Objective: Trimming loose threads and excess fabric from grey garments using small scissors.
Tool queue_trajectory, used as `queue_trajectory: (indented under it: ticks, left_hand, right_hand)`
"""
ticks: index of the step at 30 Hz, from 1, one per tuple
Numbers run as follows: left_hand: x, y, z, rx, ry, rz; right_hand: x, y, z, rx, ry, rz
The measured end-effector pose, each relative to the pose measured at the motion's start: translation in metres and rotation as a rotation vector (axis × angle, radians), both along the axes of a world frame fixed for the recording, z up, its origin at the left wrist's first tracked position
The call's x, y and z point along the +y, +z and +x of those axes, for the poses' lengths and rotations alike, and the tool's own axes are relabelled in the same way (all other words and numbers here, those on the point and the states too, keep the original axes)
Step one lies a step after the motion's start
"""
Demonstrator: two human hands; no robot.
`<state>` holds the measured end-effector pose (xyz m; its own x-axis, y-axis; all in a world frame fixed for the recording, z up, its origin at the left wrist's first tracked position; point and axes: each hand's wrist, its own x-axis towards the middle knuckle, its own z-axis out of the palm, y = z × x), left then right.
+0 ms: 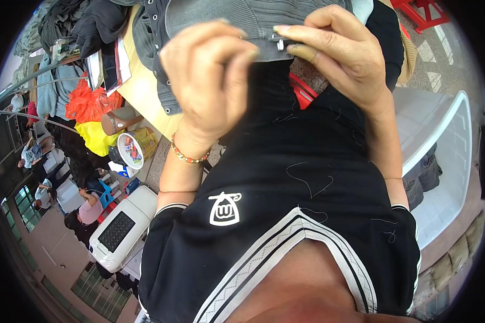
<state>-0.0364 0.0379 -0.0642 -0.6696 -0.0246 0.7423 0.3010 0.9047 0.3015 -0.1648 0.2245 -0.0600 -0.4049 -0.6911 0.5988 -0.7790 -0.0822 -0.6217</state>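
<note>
At the top centre of the frame we see both hands raised close together on a grey ribbed garment (242,19). The left hand (213,81) is curled nearly closed, its fingers bunched over the garment's lower hem. The right hand (342,56) pinches the same hem between thumb and forefinger, right beside a small silver snap button (279,44). The cloth is a soft knit with fine vertical ribs, and more metal snaps run down its edge at upper left.

A beaded bracelet (188,156) of orange and pale beads circles the left wrist. Below the hands we see a black jersey (307,177) with loose threads on it, a white bag-shaped emblem and striped white trim at the neckline.

On the pale wooden counter (140,89) at upper left lie crumpled orange and yellow plastic bags (89,107) and a round can (130,149) with a colourful printed label. A white plastic crate (447,140) sits at the right edge.
</note>
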Motion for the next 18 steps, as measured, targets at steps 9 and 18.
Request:
queue_trajectory:
  ticks: [9,18]
  left_hand:
    - [-0.029,-0.008,0.003,-0.053,0.186,0.054]
    - [-0.073,-0.047,0.014,-0.162,0.294,0.217]
  right_hand:
    - [0.005,-0.023,-0.012,-0.04,0.003,-0.069]
    - [-0.003,-0.026,-0.004,-0.191,-0.037,0.037]
